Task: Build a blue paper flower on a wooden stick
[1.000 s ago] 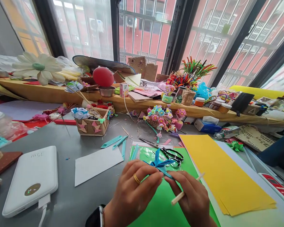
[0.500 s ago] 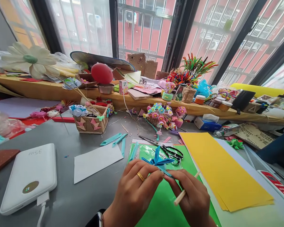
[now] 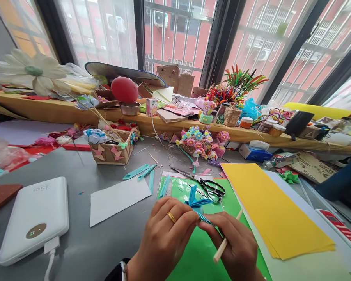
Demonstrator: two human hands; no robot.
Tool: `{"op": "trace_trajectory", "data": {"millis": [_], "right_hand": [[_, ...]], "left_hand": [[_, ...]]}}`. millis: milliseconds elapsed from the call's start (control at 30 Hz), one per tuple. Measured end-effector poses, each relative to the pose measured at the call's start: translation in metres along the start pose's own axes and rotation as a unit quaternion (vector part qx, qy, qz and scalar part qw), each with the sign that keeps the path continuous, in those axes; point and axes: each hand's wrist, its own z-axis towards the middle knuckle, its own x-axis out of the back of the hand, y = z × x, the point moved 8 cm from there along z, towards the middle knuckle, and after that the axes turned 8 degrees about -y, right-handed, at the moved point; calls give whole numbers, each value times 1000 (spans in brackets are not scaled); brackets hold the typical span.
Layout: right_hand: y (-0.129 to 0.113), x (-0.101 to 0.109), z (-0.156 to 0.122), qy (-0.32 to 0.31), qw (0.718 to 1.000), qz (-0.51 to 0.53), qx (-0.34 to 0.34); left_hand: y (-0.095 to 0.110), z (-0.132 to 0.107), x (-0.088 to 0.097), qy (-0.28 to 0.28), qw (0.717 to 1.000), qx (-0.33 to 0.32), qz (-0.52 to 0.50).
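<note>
A blue folded-paper piece with pointed arms is pinched between my two hands, above a green sheet. My left hand, with a gold ring on one finger, is closed on its near left side; the fingers cover part of the paper. My right hand grips one folded arm at the fingertips. A pale wooden stick also sits in the right hand, slanting across the palm and poking out at both ends. Just beyond the paper lie black-handled scissors.
Light-blue folded strips and a white paper lie to the left, near a white power bank with its cable. Yellow sheets are at the right. Behind stand a cardboard box, pink and blue flowers and a cluttered ledge.
The blue paper has turned and tilted slightly in my fingers, and less of its left arm shows. Both hands keep their hold; the view has shifted a little.
</note>
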Motion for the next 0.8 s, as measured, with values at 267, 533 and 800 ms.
{"op": "trace_trajectory", "data": {"millis": [267,533,800], "right_hand": [[0,0,2,6,1000,5,-7],[-1,-4,-1,4,1000,-5,-6],[3,-4,9,-62,996,60,20]], "left_hand": [[1,0,1,1,1000,-8,0],[4,-4,-7,-22,999,-26,33],[-4,0,-4,-59,997,-46,-2]]}}
